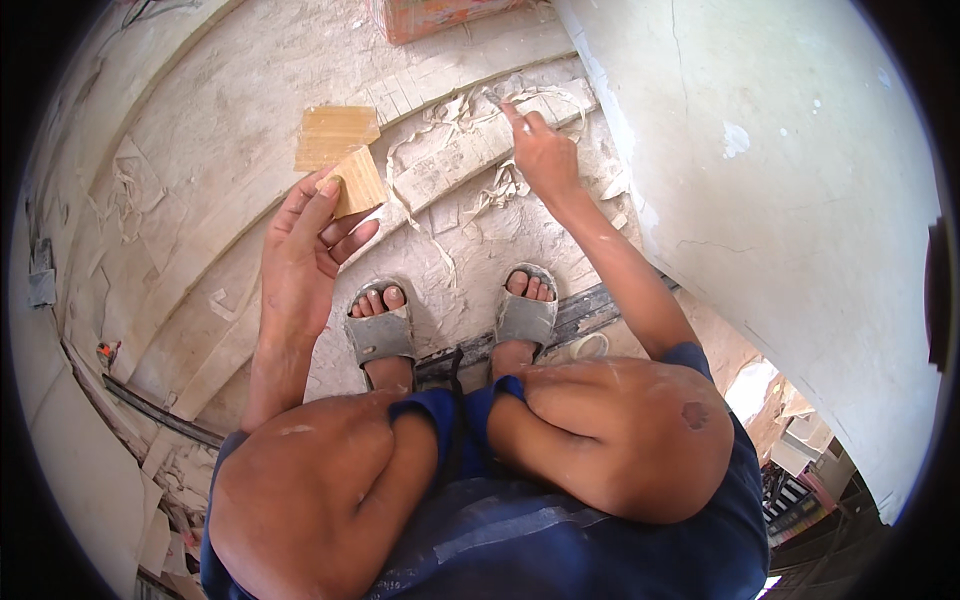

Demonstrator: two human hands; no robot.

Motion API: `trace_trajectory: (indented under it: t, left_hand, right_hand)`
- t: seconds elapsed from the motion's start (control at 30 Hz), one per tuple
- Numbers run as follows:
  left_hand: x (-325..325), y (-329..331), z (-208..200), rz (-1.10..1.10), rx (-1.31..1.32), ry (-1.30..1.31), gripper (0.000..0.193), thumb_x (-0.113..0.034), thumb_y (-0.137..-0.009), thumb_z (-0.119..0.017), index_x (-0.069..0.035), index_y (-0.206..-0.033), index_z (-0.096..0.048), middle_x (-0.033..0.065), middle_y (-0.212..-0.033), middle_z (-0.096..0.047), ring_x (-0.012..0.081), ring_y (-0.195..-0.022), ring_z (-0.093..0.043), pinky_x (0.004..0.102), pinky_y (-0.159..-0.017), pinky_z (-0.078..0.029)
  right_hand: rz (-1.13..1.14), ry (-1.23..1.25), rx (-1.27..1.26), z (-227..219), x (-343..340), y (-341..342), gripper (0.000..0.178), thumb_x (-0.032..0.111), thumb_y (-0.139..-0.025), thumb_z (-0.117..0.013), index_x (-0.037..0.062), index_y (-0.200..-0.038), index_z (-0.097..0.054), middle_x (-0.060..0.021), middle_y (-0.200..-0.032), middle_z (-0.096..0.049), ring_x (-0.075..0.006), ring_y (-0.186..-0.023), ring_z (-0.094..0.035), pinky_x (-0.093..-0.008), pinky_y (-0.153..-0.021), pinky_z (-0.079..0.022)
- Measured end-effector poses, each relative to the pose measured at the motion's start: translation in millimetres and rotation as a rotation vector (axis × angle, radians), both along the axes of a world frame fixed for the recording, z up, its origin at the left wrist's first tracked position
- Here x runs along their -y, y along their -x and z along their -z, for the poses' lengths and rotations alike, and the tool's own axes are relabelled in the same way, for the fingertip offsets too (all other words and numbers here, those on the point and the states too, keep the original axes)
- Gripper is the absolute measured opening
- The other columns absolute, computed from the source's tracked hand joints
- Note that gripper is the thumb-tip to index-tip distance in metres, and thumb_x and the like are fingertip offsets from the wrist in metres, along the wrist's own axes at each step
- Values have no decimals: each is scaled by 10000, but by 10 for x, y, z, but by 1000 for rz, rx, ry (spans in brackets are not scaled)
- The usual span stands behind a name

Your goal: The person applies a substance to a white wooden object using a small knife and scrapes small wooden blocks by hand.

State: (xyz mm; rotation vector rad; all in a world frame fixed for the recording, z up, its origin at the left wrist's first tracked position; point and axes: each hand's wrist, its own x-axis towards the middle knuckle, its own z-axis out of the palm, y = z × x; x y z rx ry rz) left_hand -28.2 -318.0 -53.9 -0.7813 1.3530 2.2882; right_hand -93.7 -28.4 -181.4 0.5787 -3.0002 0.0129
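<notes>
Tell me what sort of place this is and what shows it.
Probably a room under renovation: the whitish, dust-coated floor is littered with thin, off-white curled scraps, and the pale, flat wall on the right has thin cracks and white patches.

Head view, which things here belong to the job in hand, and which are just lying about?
Likely the job:
tan square, pinched in the left hand
second tan square, partly behind it

Apparently just lying about:
pale torn strips
red-orange block
cream ring
</notes>
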Motion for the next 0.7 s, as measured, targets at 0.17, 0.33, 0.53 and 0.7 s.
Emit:
trace_trajectory:
  t: [0.17, 0.33, 0.53, 0.7]
  left_hand:
    - [3, -5, -19, -80, 12, 32, 253, -159, -922, -532, -21, -1134, -539, 96, -1029, -633, 195, -912, -653, 275, -747, -561]
    - [64, 4, 23, -105, 7, 44, 253, -163, -922, -534, -26, -1135, -540, 99, -1036, -632, 204, -917, -653, 275, -750, -562]
    - [8, 14, 15, -88, -5, 19, 245, -167, -921, -539, -35, -1126, -548, 95, -1035, -634, 203, -917, -654, 275, -752, -563]
    - [12, 14, -19, -77, 10, 3, 250, -168, -921, -537, -35, -1133, -548, 88, -1019, -636, 191, -892, -656, 271, -744, -561]
  right_hand:
    - [39, -106, 159, 139, -59, -61, 553, 40, -795, -510, 78, -1340, -423, -124, -865, -589, -251, -579, -637, -353, -490, -525]
    - [25, 0, 175, 120, -205, -248, 600, 28, -783, -522, 87, -1365, -391, -128, -861, -587, -266, -571, -631, -360, -479, -517]
    - [53, 37, 184, 137, -383, -608, 611, 18, -782, -521, 103, -1372, -388, -137, -849, -579, -275, -557, -618, -372, -467, -505]
    - [108, 32, 280, 16, -439, -809, 561, 25, -801, -510, 108, -1349, -428, -161, -890, -608, -288, -579, -622, -386, -491, -503]
